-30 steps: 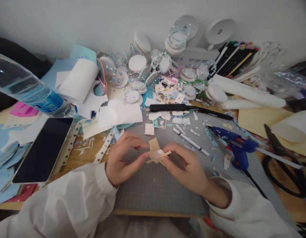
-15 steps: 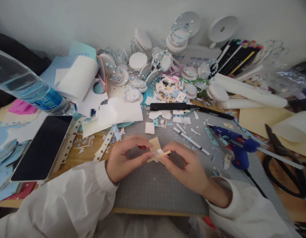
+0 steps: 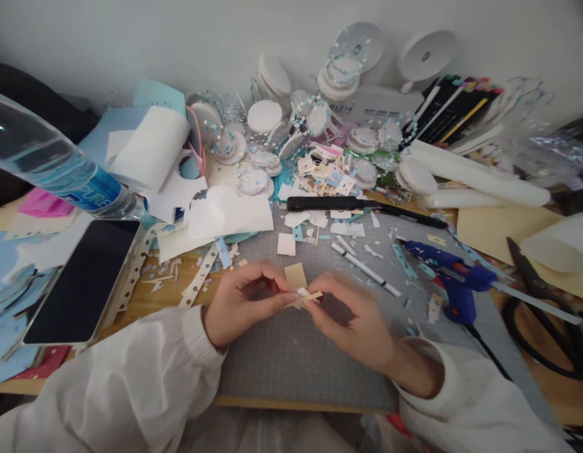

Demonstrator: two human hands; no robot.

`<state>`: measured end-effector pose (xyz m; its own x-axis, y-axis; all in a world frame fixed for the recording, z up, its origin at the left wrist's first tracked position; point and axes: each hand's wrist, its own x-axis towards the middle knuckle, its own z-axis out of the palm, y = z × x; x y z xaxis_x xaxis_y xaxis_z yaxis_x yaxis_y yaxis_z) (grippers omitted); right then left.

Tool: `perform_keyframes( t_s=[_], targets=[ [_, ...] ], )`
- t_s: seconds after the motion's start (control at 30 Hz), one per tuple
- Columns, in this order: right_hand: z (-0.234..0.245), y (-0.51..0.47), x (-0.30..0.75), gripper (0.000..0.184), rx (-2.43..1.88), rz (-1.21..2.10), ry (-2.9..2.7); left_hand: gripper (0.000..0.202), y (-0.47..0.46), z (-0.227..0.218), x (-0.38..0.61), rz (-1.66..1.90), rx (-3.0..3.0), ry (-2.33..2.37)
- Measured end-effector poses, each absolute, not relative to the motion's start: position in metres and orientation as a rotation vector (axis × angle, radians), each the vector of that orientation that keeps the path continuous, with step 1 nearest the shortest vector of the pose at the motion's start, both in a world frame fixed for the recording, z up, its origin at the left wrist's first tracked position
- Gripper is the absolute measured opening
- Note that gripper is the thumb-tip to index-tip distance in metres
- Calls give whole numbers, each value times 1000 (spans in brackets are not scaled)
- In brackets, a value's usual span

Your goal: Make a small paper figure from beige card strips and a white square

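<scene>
Between my hands, above the grey cutting mat (image 3: 296, 371), is a small piece of cream paper (image 3: 296, 275) with folded strips and a whitish part at its lower end. My left hand (image 3: 247, 299) pinches its left side between thumb and fingers. From the right, my right hand (image 3: 350, 311) pinches a narrow strip that sticks out of it. The fingertips cover part of the piece, so its exact shape is hidden. A small pale paper square (image 3: 286, 244) lies on the mat just beyond, near a white pen (image 3: 366, 269).
A black craft knife (image 3: 324, 203) lies across the back. On the right are a blue glue gun (image 3: 454, 274) and black scissors (image 3: 546, 302). A phone (image 3: 84, 280) and a leaning water bottle (image 3: 60, 160) are on the left. Paper scraps (image 3: 324, 170) and white discs (image 3: 264, 117) crowd the rear.
My left fingers have closed further on the cream paper, and its lower left corner is now covered. Both hands stay in nearly the same place.
</scene>
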<state>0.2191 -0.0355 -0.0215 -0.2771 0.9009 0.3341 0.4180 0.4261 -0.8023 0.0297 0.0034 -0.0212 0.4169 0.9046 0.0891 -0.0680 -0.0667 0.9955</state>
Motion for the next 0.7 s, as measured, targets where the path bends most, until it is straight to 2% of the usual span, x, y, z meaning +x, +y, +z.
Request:
perform_keyframes(
  t_s=[0.2, 0.7],
  targets=[
    [-24, -35, 219, 7, -1065, 742, -1876, 15, 4, -23, 29, 931, 1315, 808],
    [-19, -35, 221, 5, -1131, 750, -1829, 9, 4, -23, 28, 1045, 1411, 882]
  ],
)
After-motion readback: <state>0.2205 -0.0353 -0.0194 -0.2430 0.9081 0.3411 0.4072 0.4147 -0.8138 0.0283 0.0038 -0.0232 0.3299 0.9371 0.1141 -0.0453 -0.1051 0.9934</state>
